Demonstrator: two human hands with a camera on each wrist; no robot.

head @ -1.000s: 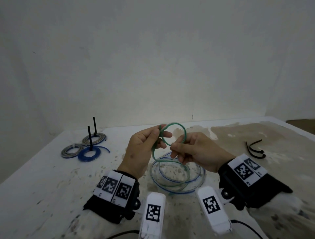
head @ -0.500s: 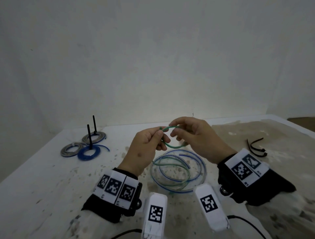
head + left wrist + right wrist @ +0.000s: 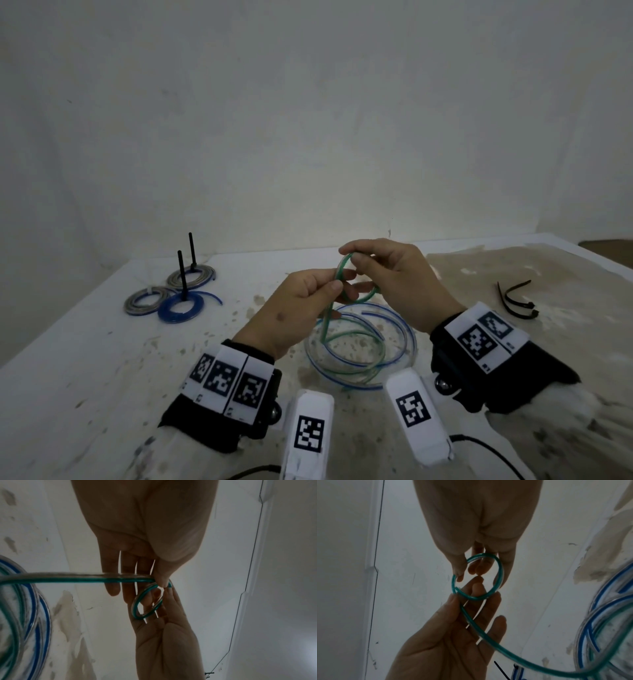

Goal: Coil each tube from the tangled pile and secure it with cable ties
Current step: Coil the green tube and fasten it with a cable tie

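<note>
Stained white tabletop (image 3: 85,359) is carrying everything, running back to a plain wall. Toward its far left corner, three finished coils (image 3: 173,294) are lying together, two of them showing black tie tails standing upright, probably parked there out of the way of the work.

Nearer the middle, the left hand (image 3: 298,308) is pinching the green tube (image 3: 342,274) between thumb and fingertips where the small loop crosses itself, and this is holding the turn from springing open. From that pinch the tube's tail is dropping to the surface and joining the loose blue-striped tube (image 3: 404,329) lying in wide rings near the front edge, what is left of the tangled pile.

Just right of it, the right hand (image 3: 397,277) is gripping the same small loop, thumb and fingers curled on its upper and far side, apparently shaping the turn while the other hand is anchoring it. I judge the coiling to be only beginning, with most of the green length lying unwound.

Toward the right edge, spare black cable ties (image 3: 517,301) are lying well apart from the hands, within reach for securing.
</note>
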